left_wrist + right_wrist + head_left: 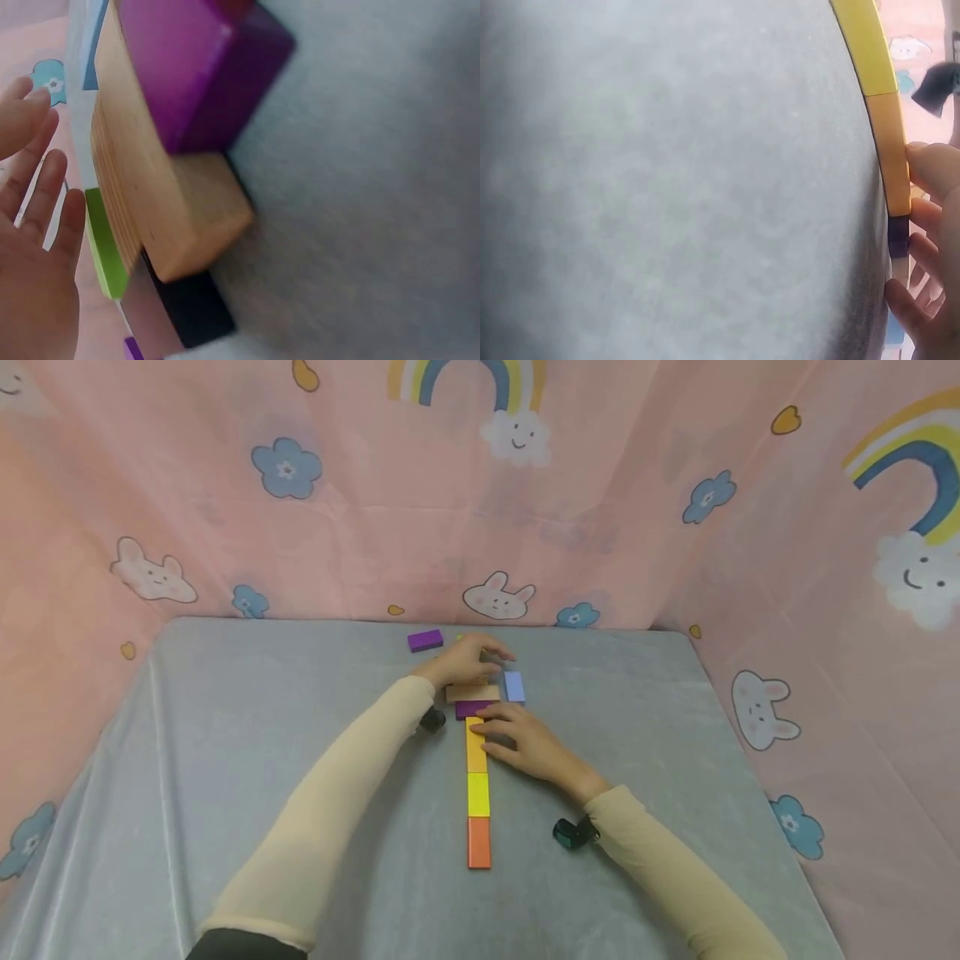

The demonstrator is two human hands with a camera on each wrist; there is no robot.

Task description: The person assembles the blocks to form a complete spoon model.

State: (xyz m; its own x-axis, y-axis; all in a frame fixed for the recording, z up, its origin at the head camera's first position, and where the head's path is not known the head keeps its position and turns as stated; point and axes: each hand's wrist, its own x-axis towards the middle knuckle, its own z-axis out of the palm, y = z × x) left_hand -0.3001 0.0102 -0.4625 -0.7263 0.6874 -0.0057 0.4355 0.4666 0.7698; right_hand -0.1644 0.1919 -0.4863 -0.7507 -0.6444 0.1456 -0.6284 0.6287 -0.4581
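Note:
A straight row of blocks runs away from me: an orange block [478,843], a yellow block [478,795], an amber block [476,756]. At its far end a purple block [467,711] lies crosswise, with a natural wood block [471,693] just beyond. My right hand [528,745] rests its fingertips on the amber block and near the purple one, fingers loosely bent. Over the far blocks hovers my left hand [461,660], its fingers spread and holding nothing in the left wrist view. A black block [199,307] and a green block [105,244] sit beside the wood there.
To the right of the wood block stands a light blue block [514,687]. Another purple block [425,641] lies near the back edge of the grey cloth-covered table [262,735]. A pink patterned curtain [360,543] closes off the back and sides.

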